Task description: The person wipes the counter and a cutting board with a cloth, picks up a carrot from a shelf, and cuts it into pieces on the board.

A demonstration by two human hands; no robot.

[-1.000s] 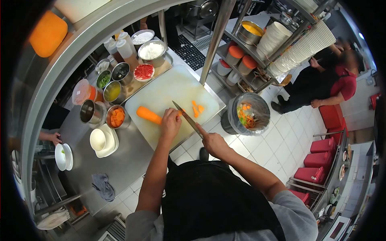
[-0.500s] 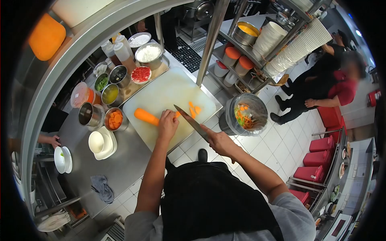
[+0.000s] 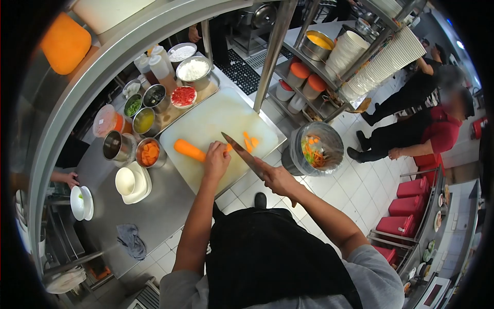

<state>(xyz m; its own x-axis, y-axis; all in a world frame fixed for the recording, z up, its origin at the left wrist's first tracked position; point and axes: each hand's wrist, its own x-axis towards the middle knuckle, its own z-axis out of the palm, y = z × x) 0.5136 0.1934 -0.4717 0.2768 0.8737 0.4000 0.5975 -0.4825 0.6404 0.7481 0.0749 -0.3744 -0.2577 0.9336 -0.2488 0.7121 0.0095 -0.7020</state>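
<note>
Across the white cutting board lies a carrot, its thick end to the left. My left hand presses on a carrot piece near its right end, fingers curled. In my right hand is a knife, its blade slanting up and left over the board, close beside my left fingertips. Several cut carrot pieces rest on the board just past the blade. A metal cup of carrot slices stands at the board's left edge.
A lined bin holding scraps stands right of the board. Sauce bottles, metal cups and white bowls line the left side. A grey cloth lies on the steel counter. Co-workers stand at the right; another person's hand shows far left.
The whole view has shifted slightly. Both my hands and the knife keep nearly the same places over the board. At the right, a second co-worker shows more clearly behind the first.
</note>
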